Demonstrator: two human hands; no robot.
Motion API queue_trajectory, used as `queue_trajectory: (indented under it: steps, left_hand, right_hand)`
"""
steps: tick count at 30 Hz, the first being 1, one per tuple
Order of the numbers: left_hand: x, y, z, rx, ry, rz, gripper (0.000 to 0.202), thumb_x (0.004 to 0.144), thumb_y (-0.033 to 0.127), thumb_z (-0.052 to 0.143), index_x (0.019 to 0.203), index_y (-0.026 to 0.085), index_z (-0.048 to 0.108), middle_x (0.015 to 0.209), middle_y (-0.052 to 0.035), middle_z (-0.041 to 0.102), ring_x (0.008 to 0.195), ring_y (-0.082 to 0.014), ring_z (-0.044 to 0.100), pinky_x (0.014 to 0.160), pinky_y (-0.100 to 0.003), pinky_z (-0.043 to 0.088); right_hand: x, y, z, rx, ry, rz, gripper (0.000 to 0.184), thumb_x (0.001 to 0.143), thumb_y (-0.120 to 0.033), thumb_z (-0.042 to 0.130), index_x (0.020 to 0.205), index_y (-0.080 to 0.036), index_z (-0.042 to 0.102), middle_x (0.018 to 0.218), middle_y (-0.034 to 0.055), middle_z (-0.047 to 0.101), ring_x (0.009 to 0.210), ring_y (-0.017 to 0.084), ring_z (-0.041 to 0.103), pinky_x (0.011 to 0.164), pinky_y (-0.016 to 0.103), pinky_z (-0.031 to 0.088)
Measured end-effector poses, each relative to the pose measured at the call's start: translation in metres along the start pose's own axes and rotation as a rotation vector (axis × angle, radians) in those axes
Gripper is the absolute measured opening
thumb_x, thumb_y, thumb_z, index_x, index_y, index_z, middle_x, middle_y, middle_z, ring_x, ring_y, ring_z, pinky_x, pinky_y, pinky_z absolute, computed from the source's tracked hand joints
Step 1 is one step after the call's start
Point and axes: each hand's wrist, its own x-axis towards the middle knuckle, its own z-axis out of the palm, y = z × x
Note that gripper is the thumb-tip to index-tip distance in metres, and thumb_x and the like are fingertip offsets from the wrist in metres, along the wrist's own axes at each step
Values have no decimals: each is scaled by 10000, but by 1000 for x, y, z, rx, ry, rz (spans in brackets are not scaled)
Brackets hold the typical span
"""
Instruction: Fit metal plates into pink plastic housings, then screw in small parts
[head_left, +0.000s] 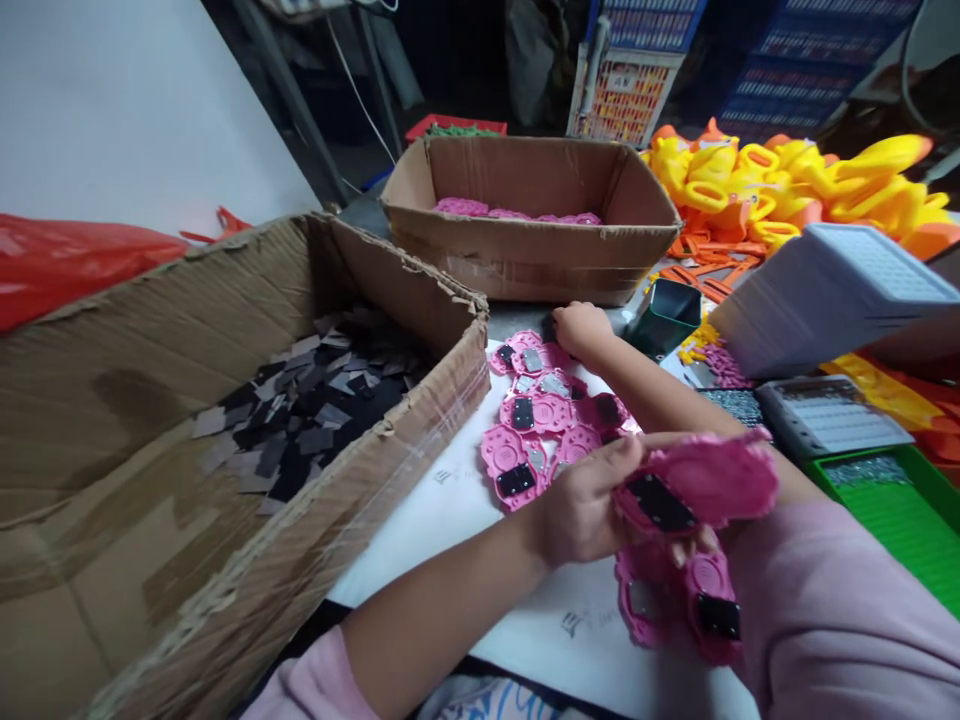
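Observation:
My left hand point(589, 500) is wrapped round a pink plastic casing point(709, 480), thumb on top and fingertips showing below it. A black rectangular plate point(660, 503) sits on the casing's near end. Farther off, my right hand point(581, 328) rests low over the table in front of the cardboard box, its fingers curled downward; what they hold, if anything, is hidden. Beside it lies a cluster of pink casings point(529, 412), several with black or grey plates. More pink casings point(709, 575) lie beneath the one in my left hand.
A large carton point(420, 420) with dark flat pieces point(315, 410) stands at left. Another cardboard box point(525, 255) at the back holds pink parts. Right are a dark green cup point(667, 315), a tilted pale bin point(817, 300), a green tray point(892, 530) and yellow toy parts point(787, 190).

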Motion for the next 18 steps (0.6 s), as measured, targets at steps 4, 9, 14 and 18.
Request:
queue_trajectory:
  steps: [4,9,14,18]
  left_hand:
    - [1,7,4,0,-10,86,630,784,448,623,1357,274,429,1146,-134,639,749,-217,674,597,-291,479]
    - [-5,11,20,41,26,62,630,806,296,547,1399,336,339,1271,-116,579,942,-290,664,750,-433,508]
    - [-6,3,22,23,40,2,616,751,259,523,1357,287,416,1233,-103,606,1006,-322,637,832,-525,484]
    - [0,-5,23,52,191,0,493,830,315,504,1316,250,458,1200,-89,621,1064,-290,607,882,-490,472]
  right_hand:
    - [-5,-3,-6,52,50,-20,240,868,-226,489,995,-118,662,1050,161,658,1039,269,587,901,413,433]
    - [-56,9,-45,218,162,-56,434,836,-180,482,1266,-150,530,1163,121,637,1053,220,588,893,312,438]
    - [-160,39,-72,575,214,-8,218,833,-227,523,989,-155,659,944,84,686,839,177,632,747,301,492]
    - [-241,52,-60,1155,434,88,149,749,-282,687,842,-185,623,737,14,652,662,118,612,613,248,502]
